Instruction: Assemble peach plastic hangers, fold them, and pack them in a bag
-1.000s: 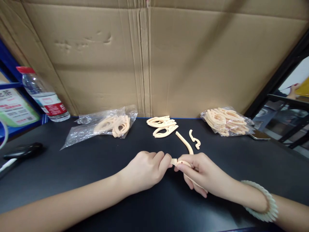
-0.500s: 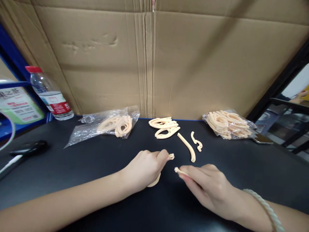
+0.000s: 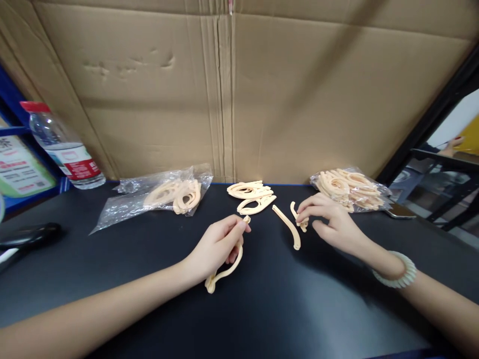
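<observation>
My left hand (image 3: 220,244) is closed around a curved cream plastic piece (image 3: 228,271); its loop hangs below the fingers and one end pokes out past the thumb. My right hand (image 3: 333,219) reaches over a small S-shaped cream piece (image 3: 294,208), thumb and fingers apart. The fingertips touch or hover just above it, and partly hide it along with what looks like another small piece beside it. Between the hands lies a long curved cream bar (image 3: 287,227) on the black table (image 3: 262,309).
Behind are loose oval cream pieces (image 3: 254,199). Clear bags of similar pieces stand at left (image 3: 172,194) and right (image 3: 352,187). A water bottle (image 3: 71,154), a black device with a white cable (image 3: 33,234) and a phone (image 3: 400,210) flank them. A cardboard wall (image 3: 149,89) closes the back.
My right hand has moved away from the left, forward and right to the S-shaped piece, and its fingers have spread. My left hand has turned, showing more of the curved piece.
</observation>
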Motion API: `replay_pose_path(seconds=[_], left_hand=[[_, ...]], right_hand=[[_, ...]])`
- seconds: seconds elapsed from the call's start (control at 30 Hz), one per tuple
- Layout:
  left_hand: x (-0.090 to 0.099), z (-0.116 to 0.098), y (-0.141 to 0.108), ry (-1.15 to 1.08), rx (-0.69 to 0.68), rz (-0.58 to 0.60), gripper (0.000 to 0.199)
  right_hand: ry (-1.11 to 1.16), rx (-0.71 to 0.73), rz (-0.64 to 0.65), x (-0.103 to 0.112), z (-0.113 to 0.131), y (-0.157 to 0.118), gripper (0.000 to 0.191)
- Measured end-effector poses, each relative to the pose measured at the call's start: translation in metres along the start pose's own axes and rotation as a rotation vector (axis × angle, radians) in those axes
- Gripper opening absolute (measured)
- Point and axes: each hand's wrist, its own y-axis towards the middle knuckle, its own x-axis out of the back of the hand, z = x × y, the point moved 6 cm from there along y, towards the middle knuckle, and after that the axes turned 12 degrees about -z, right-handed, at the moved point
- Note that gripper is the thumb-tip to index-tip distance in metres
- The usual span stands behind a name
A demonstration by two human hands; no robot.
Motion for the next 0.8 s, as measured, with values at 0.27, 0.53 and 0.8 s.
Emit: replay_pose_path(seconds=[0.27,0.53,0.8], left_hand=[[0.008,0.002,0.007,-0.232,0.071,-0.111,0.031],[0.007,-0.002,0.005,-0.255,0.011,-0.081,0.03],[-0.003,-0.004,0.003,-0.169,-0.063,0.063,0.031]], right_hand=[[0.068,0.041,-0.005,-0.007,0.021,-0.004,0.036],[-0.014,0.408,0.242,-0.026,0.084,-0.02,0.044],[-0.018,0.485,0.349,-0.038,0.098,-0.03,0.039]])
